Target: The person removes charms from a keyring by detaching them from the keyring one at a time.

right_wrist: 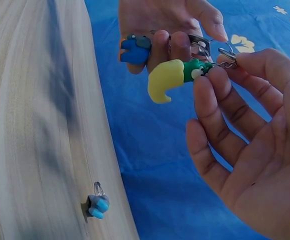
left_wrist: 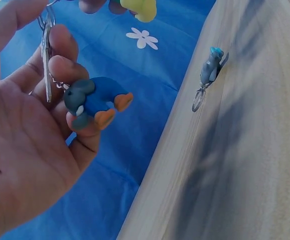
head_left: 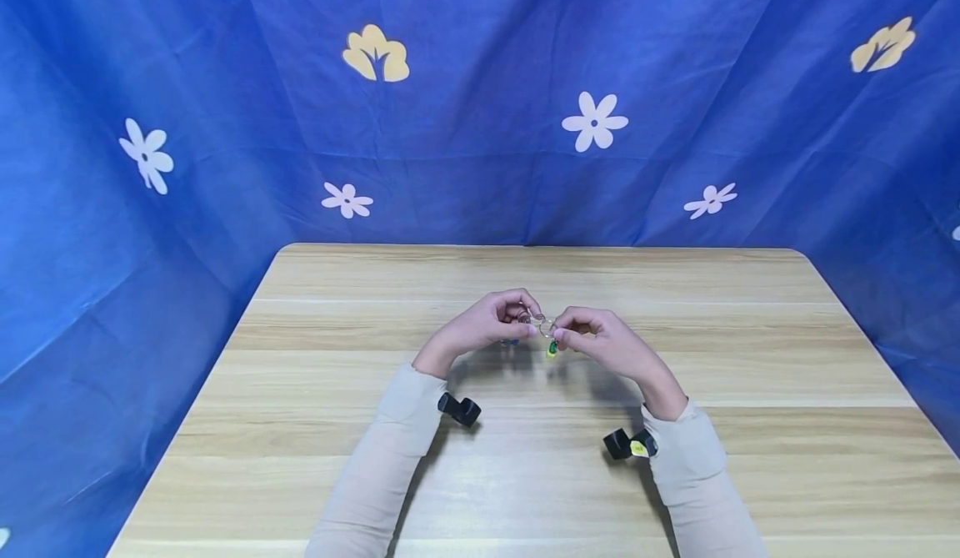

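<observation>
My left hand (head_left: 491,318) pinches a metal key ring from which a flat metal piece, seen edge-on, hangs (left_wrist: 47,65). An elephant charm (left_wrist: 97,100) with a grey head, blue body and orange feet lies against its curled fingers on a short chain. Facing it, my right hand (head_left: 609,343) pinches the metal ring (right_wrist: 228,57) of a second keychain between thumb and forefinger. That one carries a green-and-yellow charm (right_wrist: 167,80) with white eyes, close beside the fingertips. Between the two hands the rings meet or overlap above the table; I cannot tell whether they are linked.
A third keychain, a small grey figure (left_wrist: 211,69) with light blue parts and a split ring (left_wrist: 198,100), lies on the wooden table (head_left: 525,475) below the hands. A blue curtain (head_left: 480,158) with flower prints stands behind the table's far edge and at both sides.
</observation>
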The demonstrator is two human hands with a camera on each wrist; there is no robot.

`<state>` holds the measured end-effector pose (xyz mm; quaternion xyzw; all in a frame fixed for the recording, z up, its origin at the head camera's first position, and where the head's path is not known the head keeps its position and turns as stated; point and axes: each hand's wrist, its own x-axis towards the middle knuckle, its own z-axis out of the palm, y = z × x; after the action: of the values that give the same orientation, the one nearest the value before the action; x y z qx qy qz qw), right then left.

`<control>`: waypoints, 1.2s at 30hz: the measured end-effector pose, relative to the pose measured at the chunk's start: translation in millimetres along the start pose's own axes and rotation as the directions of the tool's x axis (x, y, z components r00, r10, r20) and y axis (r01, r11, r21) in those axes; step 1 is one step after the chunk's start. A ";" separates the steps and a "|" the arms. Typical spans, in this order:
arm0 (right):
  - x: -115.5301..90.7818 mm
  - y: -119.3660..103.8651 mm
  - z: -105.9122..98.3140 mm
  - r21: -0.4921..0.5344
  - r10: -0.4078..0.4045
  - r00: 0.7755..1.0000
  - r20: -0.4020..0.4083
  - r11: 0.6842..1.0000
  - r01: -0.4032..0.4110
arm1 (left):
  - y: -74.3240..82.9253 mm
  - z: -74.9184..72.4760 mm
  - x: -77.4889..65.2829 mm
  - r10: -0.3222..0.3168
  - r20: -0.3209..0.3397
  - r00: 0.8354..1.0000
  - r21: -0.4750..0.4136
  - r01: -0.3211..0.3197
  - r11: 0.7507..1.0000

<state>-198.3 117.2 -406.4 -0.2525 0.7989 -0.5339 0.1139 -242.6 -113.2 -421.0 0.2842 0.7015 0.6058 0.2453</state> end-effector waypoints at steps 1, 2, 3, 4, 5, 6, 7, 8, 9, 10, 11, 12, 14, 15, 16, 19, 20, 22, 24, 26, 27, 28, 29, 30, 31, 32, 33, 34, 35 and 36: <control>0.0 0.5 0.1 -0.003 -0.001 1.000 0.000 1.000 0.001 | -0.2 0.0 0.2 0.001 -0.002 1.000 0.004 -0.001 1.000; -0.1 0.4 0.3 -0.006 -0.002 1.000 0.000 1.000 0.002 | -0.3 -0.1 0.3 0.000 -0.004 1.000 0.009 0.000 1.000; -0.2 0.7 0.5 -0.008 -0.009 1.000 0.002 1.000 0.009 | -0.6 -0.3 0.3 0.000 -0.009 1.000 0.015 0.000 1.000; -0.3 0.9 0.6 -0.008 -0.016 1.000 0.008 1.000 0.016 | -0.8 -0.5 0.4 -0.002 -0.016 1.000 0.020 0.002 1.000; -0.7 0.3 0.9 -0.007 -0.024 1.000 0.016 1.000 0.024 | -1.1 -0.9 0.5 -0.005 -0.024 1.000 0.024 0.005 1.000; -1.0 -0.3 1.1 -0.004 -0.033 0.999 0.026 0.999 0.033 | -1.0 -1.2 0.6 -0.008 -0.032 0.999 0.028 0.009 1.000; -1.2 -1.2 1.4 0.005 -0.043 0.998 0.039 0.999 0.043 | -1.3 -1.7 0.7 -0.011 -0.040 0.999 0.032 0.012 0.999; -1.4 -2.1 1.6 0.014 -0.053 0.997 0.051 0.999 0.053 | -1.2 -2.1 0.6 -0.013 -0.048 0.999 0.036 0.014 0.999; -1.7 -2.9 1.7 0.020 -0.062 0.996 0.059 0.998 0.061 | -1.1 -2.4 0.6 -0.013 -0.053 0.999 0.033 0.014 0.999; -1.8 -3.4 1.9 0.024 -0.067 0.996 0.063 0.998 0.065 | -0.8 -2.7 0.6 -0.013 -0.055 0.998 0.031 0.015 0.999; -1.9 -3.7 1.8 0.030 -0.069 0.996 0.063 0.997 0.067 | -0.4 -2.8 0.5 -0.012 -0.054 0.998 0.027 0.013 1.000; -2.0 -3.2 1.5 0.031 -0.070 0.996 0.058 0.997 0.068 | 0.1 -2.9 0.3 -0.012 -0.048 0.999 0.021 0.013 1.000; -2.3 -2.5 0.3 0.024 -0.062 0.997 0.034 0.998 0.061 | 1.4 -2.8 -0.2 -0.009 -0.031 0.999 0.010 0.009 1.000; -2.6 -2.1 -0.6 0.021 -0.053 0.998 0.020 0.998 0.052 | 1.8 -2.7 -0.6 -0.007 -0.019 1.000 0.003 0.007 1.000; -2.9 -2.1 -1.7 0.023 -0.045 0.999 0.008 0.999 0.044 | 2.2 -2.7 -1.0 -0.007 -0.008 1.000 -0.005 0.007 1.000; -4.5 -2.0 -6.1 0.050 -0.007 1.000 -0.023 0.999 0.008 | 3.2 -2.8 -2.5 -0.004 0.021 1.000 -0.027 0.005 1.000; -5.1 -1.8 -7.7 0.058 0.008 0.999 -0.033 0.998 -0.006 | 3.5 -3.0 -3.2 -0.001 0.031 1.000 -0.037 0.002 0.999; -6.3 -0.4 -10.9 0.067 0.033 0.998 -0.050 0.997 -0.030 | 4.2 -3.3 -4.4 0.006 0.043 0.999 -0.053 -0.004 0.999; -7.4 1.8 -14.1 0.067 0.057 0.996 -0.064 0.996 -0.053 | 4.8 -4.0 -5.4 0.013 0.051 0.999 -0.063 -0.010 0.998; -8.2 4.1 -17.3 0.038 0.071 0.994 -0.079 0.997 -0.068 | 5.7 -4.7 -6.1 0.020 0.058 0.998 -0.068 -0.016 0.998; -8.7 5.4 -18.8 0.027 0.079 0.993 -0.086 0.997 -0.077 | 5.8 -5.1 -6.0 0.020 0.059 0.998 -0.068 -0.016 0.998; -9.1 6.8 -20.4 0.014 0.084 0.992 -0.094 0.996 -0.083 | 5.8 -5.4 -6.0 0.020 0.062 0.998 -0.069 -0.015 0.997; -9.6 8.4 -22.0 0.004 0.088 0.991 -0.100 0.996 -0.088 | 5.7 -5.8 -5.8 0.019 0.064 0.998 -0.071 -0.015 0.997; -10.4 10.0 -23.4 -0.010 0.093 0.990 -0.108 0.995 -0.095 | 5.5 -6.1 -5.7 0.020 0.066 0.998 -0.073 -0.015 0.997; -11.1 11.8 -25.0 -0.022 0.098 0.989 -0.115 0.995 -0.102 | 5.3 -6.4 -5.5 0.020 0.068 0.998 -0.074 -0.015 0.997; -11.8 13.7 -26.5 -0.033 0.104 0.987 -0.123 0.994 -0.109 | 4.9 -6.8 -5.3 0.018 0.069 0.997 -0.075 -0.013 0.997; -12.7 15.5 -28.0 -0.040 0.113 0.985 -0.129 0.992 -0.119 | 4.5 -7.0 -5.1 0.017 0.071 0.997 -0.078 -0.012 0.997; -13.7 17.4 -29.5 -0.051 0.117 0.984 -0.134 0.991 -0.124 | 4.2 -7.3 -4.9 0.017 0.072 0.997 -0.079 -0.011 0.997; -14.8 19.3 -31.2 -0.059 0.117 0.984 -0.136 0.990 -0.126 | 3.9 -7.6 -4.7 0.017 0.073 0.997 -0.081 -0.011 0.997; -15.8 21.1 -32.7 -0.067 0.119 0.983 -0.139 0.989 -0.129 | 3.9 -7.7 -4.4 0.017 0.075 0.997 -0.083 -0.011 0.997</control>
<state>-205.6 157.9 -413.8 -0.1698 0.8386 -0.5109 0.0832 -244.4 -121.3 -416.0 0.3016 0.6641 0.6247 0.2789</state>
